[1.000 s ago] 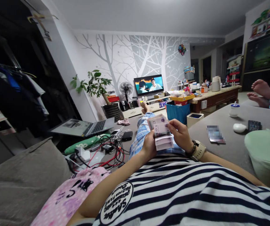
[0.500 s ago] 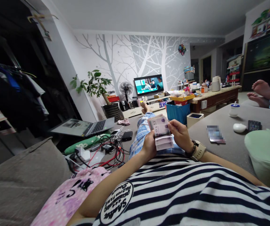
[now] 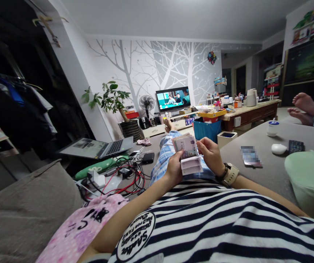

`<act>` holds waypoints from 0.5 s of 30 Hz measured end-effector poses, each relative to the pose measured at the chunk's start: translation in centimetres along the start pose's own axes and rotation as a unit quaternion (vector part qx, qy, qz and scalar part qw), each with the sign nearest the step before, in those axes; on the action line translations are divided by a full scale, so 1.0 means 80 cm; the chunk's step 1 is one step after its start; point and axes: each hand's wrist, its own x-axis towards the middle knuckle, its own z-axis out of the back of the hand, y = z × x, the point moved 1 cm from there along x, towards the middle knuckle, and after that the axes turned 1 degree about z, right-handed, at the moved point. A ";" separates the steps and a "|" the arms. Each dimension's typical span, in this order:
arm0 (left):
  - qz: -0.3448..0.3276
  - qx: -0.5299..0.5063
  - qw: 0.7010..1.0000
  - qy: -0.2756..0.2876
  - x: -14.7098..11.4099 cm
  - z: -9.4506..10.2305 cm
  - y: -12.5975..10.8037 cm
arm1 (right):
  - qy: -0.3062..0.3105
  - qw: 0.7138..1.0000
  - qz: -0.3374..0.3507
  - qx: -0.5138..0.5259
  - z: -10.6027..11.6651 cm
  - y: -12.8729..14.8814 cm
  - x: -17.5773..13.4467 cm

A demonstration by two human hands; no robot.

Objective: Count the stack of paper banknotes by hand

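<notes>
Lone head view (a wide one), forward and down, striped shirt (image 3: 209, 223) near, television (image 3: 173, 98) far.

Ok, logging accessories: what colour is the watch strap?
The watch strap is beige, clearest in the head view.

Can see an open laptop (image 3: 102, 149) near tangled cables (image 3: 135, 177) and a fan (image 3: 146, 103) between potted plant (image 3: 114, 99) and television (image 3: 173, 98).

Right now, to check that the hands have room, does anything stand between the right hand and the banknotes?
Nothing visible does. The right hand is at the right edge of the banknotes, though whether it touches them is hard to tell. The left hand holds their left side.
</notes>
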 end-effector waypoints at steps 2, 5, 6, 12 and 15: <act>-0.003 0.002 1.000 -0.002 -0.003 -0.001 -0.001 | -0.017 1.000 -0.021 -0.014 0.000 -0.006 0.002; -0.017 0.006 1.000 -0.014 -0.006 -0.003 -0.002 | -0.016 0.999 -0.035 -0.024 -0.001 -0.013 0.004; -0.020 0.007 1.000 -0.018 -0.006 -0.004 -0.002 | -0.009 0.999 -0.034 -0.027 -0.001 -0.014 0.005; -0.016 0.003 0.999 -0.040 -0.004 -0.004 0.001 | 0.011 0.999 -0.020 -0.048 0.000 -0.017 0.004; -0.017 0.001 1.000 -0.025 -0.002 -0.003 0.001 | 0.002 0.998 -0.017 -0.061 0.000 -0.014 0.003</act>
